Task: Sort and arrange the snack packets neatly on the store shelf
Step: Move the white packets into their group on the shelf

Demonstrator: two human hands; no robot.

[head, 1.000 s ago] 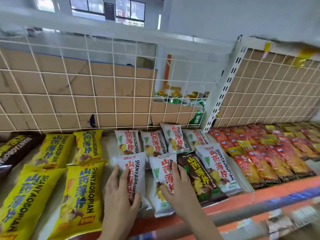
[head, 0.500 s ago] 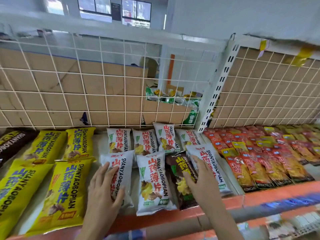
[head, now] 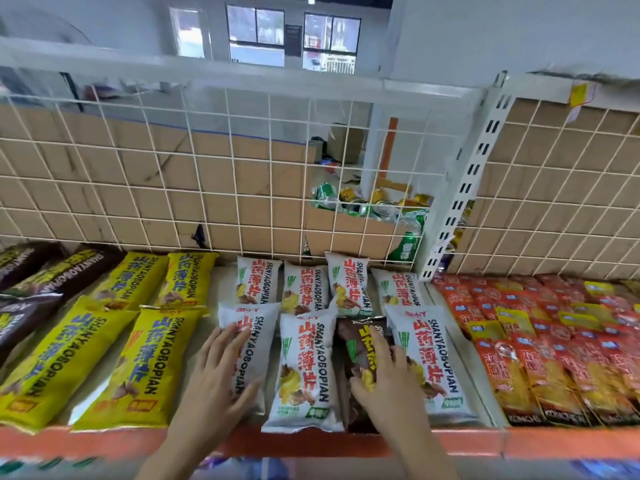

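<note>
While flat left hand (head: pixel 214 386) covers white packet (head: pixel 254 315), right hand (head: pixel 391 393) presses brown packet (head: pixel 355 337).

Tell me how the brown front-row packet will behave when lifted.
The brown packet looks puffed like its neighbours, so probably light. Its glossy film may be slippery. Wedged between white packets, it may drag them.

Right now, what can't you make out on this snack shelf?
All head view:
1. Brown packet: lower half under the right hand; grip or mere press, unclear.
2. White packet: middle covered by the left hand.
3. Dark packets: cut off by the left edge.
4. Red packets: print blurred.
5. Cans: behind the wire grid, labels too small.
</note>
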